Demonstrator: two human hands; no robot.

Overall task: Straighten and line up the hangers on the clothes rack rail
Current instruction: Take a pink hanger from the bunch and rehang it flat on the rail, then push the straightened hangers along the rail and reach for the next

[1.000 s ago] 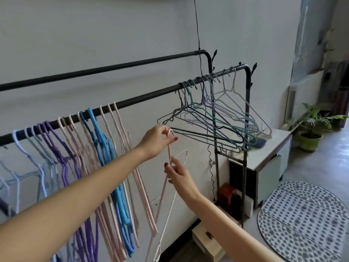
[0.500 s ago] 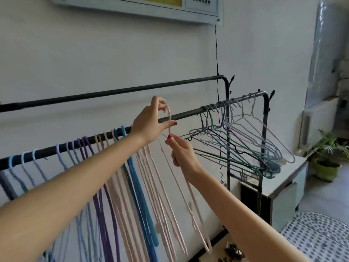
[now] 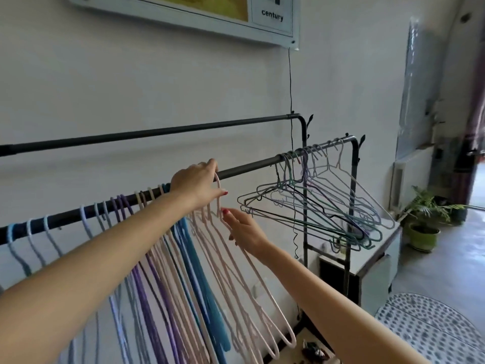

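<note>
A black rack rail (image 3: 249,168) runs from lower left up to the right. On its left part hang light blue, purple, pink and blue hangers (image 3: 183,271) close together. My left hand (image 3: 196,186) pinches the hook of a pink hanger (image 3: 262,298) right at the rail. My right hand (image 3: 242,232) holds that hanger's neck and shoulder just below. A tangled bunch of thin wire hangers (image 3: 315,206) hangs skewed at the rail's right end.
A second black rail (image 3: 157,132) runs behind, near the wall. A white cabinet (image 3: 375,264) stands under the rack's right end, a potted plant (image 3: 425,222) and a dotted round mat (image 3: 433,329) beyond. A framed board (image 3: 183,11) hangs above.
Both hands lifted the pink hanger from below the rail up to it, beside the other pink ones. The view tilted up and nearer.
</note>
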